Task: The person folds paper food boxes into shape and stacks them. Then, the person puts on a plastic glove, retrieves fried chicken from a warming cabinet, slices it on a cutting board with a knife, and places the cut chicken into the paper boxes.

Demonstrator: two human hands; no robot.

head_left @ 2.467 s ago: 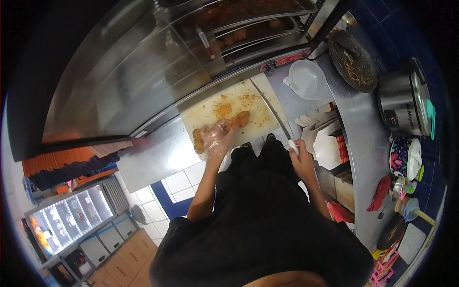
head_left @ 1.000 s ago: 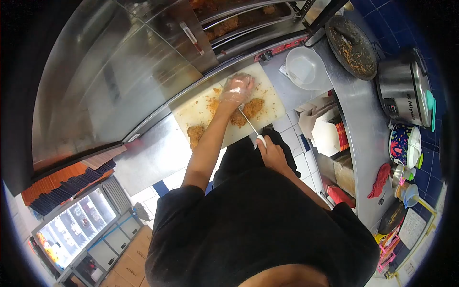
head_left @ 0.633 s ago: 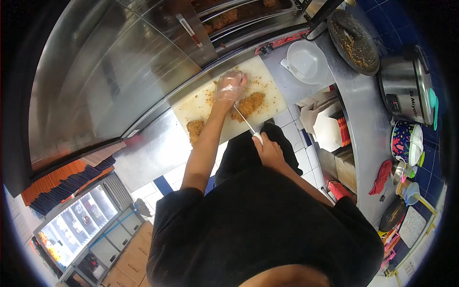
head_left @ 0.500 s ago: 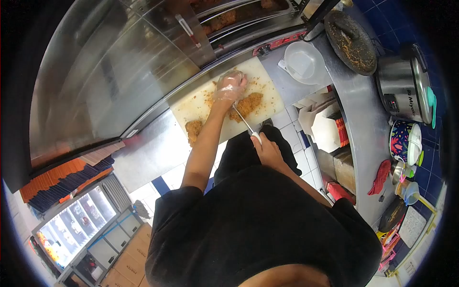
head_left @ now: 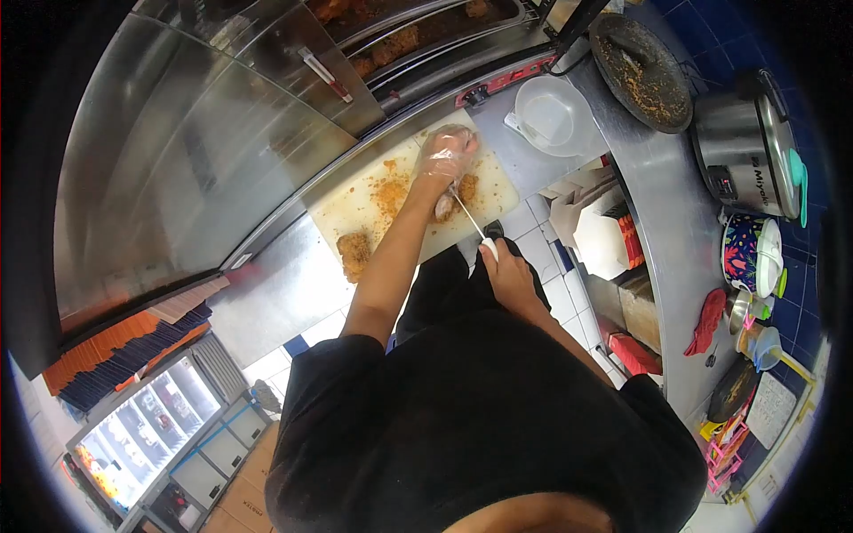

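From the head camera, we see the chicken [head_left: 469, 187] on the right half of the board [head_left: 330, 206], between the two hands: just nearer than the left hand [head_left: 449, 153] and farther off than the right hand [head_left: 509, 275]. The right hand is wrapped around the white handle of the knife [head_left: 470, 218], whose blade runs away to the far left, meets the chicken and passes out of sight under the left wrist. The left hand, in a clear glove, has its fingers curled in above the board; we cannot tell what they press or pinch. A second piece [head_left: 354, 256] lies at the board's near left corner, left of the left forearm, well apart from both hands.

The board's far edge runs along the cabinet [head_left: 187, 147], so room is tight there. Near the person, its edge gives onto the floor tiles and the legs. To the left we have bare counter [head_left: 271, 289]; to the right, a strip of steel lies between board and bowl [head_left: 556, 115].
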